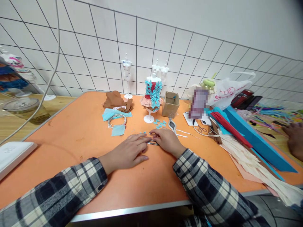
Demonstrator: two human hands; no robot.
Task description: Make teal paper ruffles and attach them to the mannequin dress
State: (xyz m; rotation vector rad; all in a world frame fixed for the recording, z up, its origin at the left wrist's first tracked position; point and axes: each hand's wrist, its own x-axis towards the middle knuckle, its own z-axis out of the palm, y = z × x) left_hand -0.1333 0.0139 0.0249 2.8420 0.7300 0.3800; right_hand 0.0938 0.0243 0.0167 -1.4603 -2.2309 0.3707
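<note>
Frills part-way onto the little dress form

Head view: the dress form (153, 94) at the back of the orange worktop (78, 135) already wears blue frills over red, and loose blue cut pieces (161, 123) lie just in front of its base, so the dressing looks well begun but not finished. The left hand (129, 151) lies flat and spread, its fingertips meeting the right hand (167, 140). That one is half curled over a small metal tool (152, 143) lying between them; whether it actually grips the tool I cannot tell. Another person's hand (294, 138) rests far right.
</note>
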